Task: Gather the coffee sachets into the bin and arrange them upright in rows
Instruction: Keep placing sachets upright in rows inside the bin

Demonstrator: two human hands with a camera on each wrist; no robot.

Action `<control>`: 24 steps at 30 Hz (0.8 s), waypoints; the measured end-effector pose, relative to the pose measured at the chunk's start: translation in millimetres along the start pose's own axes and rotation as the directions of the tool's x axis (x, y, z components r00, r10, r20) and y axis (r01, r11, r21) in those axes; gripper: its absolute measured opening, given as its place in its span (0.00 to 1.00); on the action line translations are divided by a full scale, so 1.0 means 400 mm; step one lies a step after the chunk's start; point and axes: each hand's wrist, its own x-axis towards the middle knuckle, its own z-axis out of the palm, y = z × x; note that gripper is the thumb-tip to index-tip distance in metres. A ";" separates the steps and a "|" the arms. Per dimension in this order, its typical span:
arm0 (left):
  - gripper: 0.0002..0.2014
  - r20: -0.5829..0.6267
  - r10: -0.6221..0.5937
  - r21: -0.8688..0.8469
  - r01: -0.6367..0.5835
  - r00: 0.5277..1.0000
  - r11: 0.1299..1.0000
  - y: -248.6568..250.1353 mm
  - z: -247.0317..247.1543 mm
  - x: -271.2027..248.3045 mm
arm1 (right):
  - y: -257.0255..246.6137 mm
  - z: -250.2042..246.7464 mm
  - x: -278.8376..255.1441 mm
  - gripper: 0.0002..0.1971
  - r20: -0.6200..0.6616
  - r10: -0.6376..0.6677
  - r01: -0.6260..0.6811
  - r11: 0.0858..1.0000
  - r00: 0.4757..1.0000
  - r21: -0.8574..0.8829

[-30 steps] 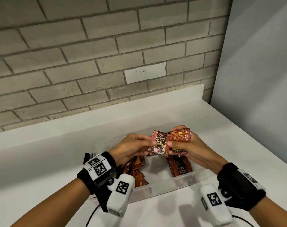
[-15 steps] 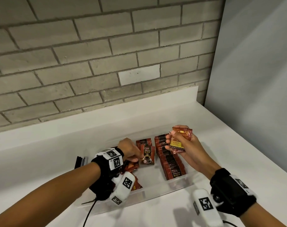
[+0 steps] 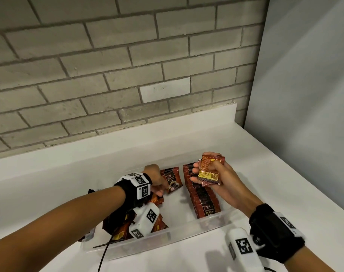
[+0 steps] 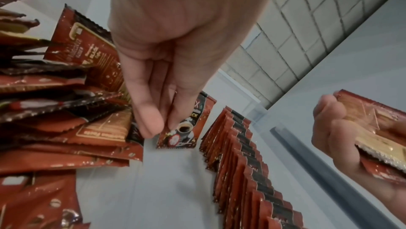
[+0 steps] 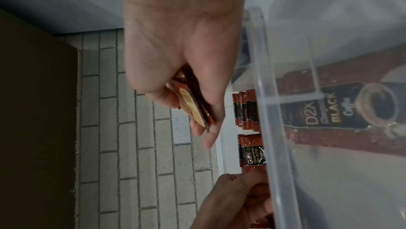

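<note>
While one row is already standing, the count so far:
Progress: a finished row of sachets (image 3: 201,191) is standing upright along the right side of the clear bin (image 3: 167,237); I'd judge the job roughly half done.
Second row: it is only starting, with a single D2X Black Coffee sachet (image 3: 172,179) going in at the far end.
Left hand: the left hand (image 3: 155,180) is pinching that sachet's lower corner between thumb and fingertips (image 4: 151,125), the packet standing just right of them.
Right hand: the right hand (image 3: 218,179) is hovering above the finished row, fingers curled round a small stack of sachets (image 3: 209,170), printed backs facing up.
Remaining: a loose pile of sachets (image 4: 54,111) is lying jumbled left of the left fingers, inside the bin, waiting to be stood up.
</note>
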 end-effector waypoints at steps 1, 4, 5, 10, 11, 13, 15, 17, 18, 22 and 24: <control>0.07 0.002 0.002 -0.003 -0.002 1.000 1.000 -0.001 0.001 0.002 | -0.002 -0.001 -0.001 0.16 0.017 0.014 -0.014 1.000 1.000 0.005; 0.07 0.002 0.002 -0.015 -0.002 1.000 1.000 0.000 0.001 0.007 | -0.002 -0.003 -0.003 0.17 0.044 0.045 -0.043 0.998 0.998 -0.038; 0.08 0.002 0.001 -0.013 -0.001 1.000 1.000 0.000 0.002 0.008 | -0.001 -0.005 -0.003 0.18 0.046 0.052 -0.049 0.997 0.998 -0.058; 0.09 0.008 0.018 -0.008 -0.018 1.000 1.000 0.000 -0.005 0.003 | -0.003 -0.010 0.001 0.20 0.010 0.061 -0.060 0.993 0.998 -0.103; 0.10 0.009 0.026 -0.020 -0.026 1.000 0.999 0.002 -0.010 -0.001 | -0.003 -0.010 0.001 0.20 0.009 0.064 -0.062 0.992 0.998 -0.109; 0.11 0.003 0.066 -0.060 -0.065 0.998 0.996 0.004 -0.027 -0.015 | -0.003 -0.009 0.000 0.20 0.015 0.062 -0.060 0.990 0.998 -0.126; 0.13 -0.022 0.154 -0.099 -0.156 0.988 0.983 0.009 -0.045 -0.039 | -0.003 -0.007 -0.003 0.21 0.024 0.057 -0.053 0.988 0.998 -0.143; 0.14 -0.041 0.300 -0.142 -0.302 0.953 0.943 0.016 -0.056 -0.073 | -0.003 -0.004 -0.006 0.20 0.031 0.052 -0.046 0.985 0.998 -0.167; 0.14 -0.040 0.369 -0.177 -0.371 0.928 0.912 0.019 -0.058 -0.093 | -0.002 -0.001 -0.007 0.20 0.036 0.048 -0.041 0.982 0.998 -0.185; 0.11 -0.122 0.498 -0.347 -0.507 0.859 0.789 0.033 -0.034 -0.160 | 0.006 0.006 -0.004 0.19 0.034 0.010 -0.002 0.972 0.999 -0.237; 0.10 -0.198 0.513 -0.341 -0.549 0.835 0.763 0.040 -0.014 -0.177 | 0.010 0.009 -0.003 0.18 0.018 -0.017 0.021 0.960 1.000 -0.278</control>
